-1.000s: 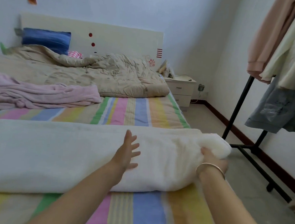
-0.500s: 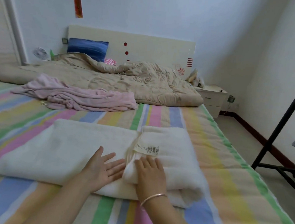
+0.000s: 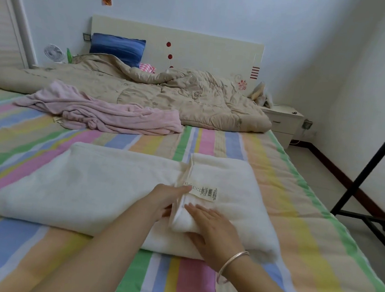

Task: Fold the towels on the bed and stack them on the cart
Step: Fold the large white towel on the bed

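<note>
A white towel [image 3: 87, 183] lies on the bed [image 3: 295, 234], on the striped sheet, near the foot end. Its right part is folded over onto the rest, and the hem of this flap runs across the middle of the towel. A printed label [image 3: 204, 191] hangs at this hem.

The left hand [image 3: 163, 201] lies on the lower layer, just beside the hem. Its fingers [image 3: 183, 189] are stretched out and touch the hem at the label; whether they pinch the cloth, I cannot tell. The right hand [image 3: 212, 230] rests on top of the flap, its fingers straight and released, flat on the cloth, with the thumb at the near edge of the flap. A silver bracelet [image 3: 230, 264] is on the right wrist.

Farther up the bed a pink towel [image 3: 102, 113] lies crumpled and not folded, well apart from the white one. Behind it there is a beige quilt [image 3: 179, 96] and a blue pillow [image 3: 117, 49] against the headboard [image 3: 206, 48].
</note>
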A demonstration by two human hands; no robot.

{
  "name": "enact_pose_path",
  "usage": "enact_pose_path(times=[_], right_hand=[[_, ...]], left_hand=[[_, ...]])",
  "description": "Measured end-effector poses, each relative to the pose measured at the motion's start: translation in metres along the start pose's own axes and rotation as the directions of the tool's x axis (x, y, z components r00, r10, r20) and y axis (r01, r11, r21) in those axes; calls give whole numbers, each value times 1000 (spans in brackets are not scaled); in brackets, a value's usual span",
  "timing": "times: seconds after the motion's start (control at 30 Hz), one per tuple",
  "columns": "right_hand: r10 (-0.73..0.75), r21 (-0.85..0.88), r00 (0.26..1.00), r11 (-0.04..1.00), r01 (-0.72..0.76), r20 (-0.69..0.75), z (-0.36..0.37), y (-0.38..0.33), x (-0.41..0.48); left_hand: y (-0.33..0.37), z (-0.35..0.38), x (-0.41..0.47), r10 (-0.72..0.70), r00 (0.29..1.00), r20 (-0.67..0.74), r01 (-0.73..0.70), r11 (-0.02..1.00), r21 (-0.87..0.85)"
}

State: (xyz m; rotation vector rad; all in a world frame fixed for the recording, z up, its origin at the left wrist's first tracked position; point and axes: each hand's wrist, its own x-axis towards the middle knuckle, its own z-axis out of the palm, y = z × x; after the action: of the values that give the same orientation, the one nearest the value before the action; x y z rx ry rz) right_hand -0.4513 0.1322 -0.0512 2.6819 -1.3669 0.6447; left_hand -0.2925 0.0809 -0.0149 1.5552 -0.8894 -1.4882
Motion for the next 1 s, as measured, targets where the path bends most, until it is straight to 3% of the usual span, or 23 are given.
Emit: enact_pose_path(times=[0.2,0.33,0.4,0.47,0.53,0.6,0.67,0.73,0.83,1.0], right_hand=[[30,50,999,998,-28,-37,-6,-3,-1],[1,69,999,998,2,-42,-1,-10,-5],[150,304,987,944,-125,-62,-8,-20,-2],[351,466,921,852,-240,-167,-15,-25,11],[409,372,884,875,-309,-226,-22,-24,32],[380,161,924,916,-368,-49,-21,-16,54],[398,-29,901,917,-399,171,-6,-7,68],[403,-161,870,915,-371,285,17,-5,68],[403,-246,863,909,-337,305,42,-8,57],[417,-294,855,896,-332,308,41,-11,60]], left_hand=[[0,9,10,119,992,36,-121,991,54],[-4,9,15,177,983,-47,-173,982,80],[-8,7,17,186,978,-97,-178,980,90],[-10,3,19,167,980,-110,-160,985,69],[-10,0,17,126,988,-94,-126,992,6],[-9,-7,13,96,991,-88,-101,993,-53],[-10,-21,7,88,988,-127,-104,987,-120],[-17,-46,-5,84,984,-155,-116,971,-209],[-44,-90,-29,27,993,-115,-72,912,-404],[-91,-143,-64,-160,987,34,141,732,-666]])
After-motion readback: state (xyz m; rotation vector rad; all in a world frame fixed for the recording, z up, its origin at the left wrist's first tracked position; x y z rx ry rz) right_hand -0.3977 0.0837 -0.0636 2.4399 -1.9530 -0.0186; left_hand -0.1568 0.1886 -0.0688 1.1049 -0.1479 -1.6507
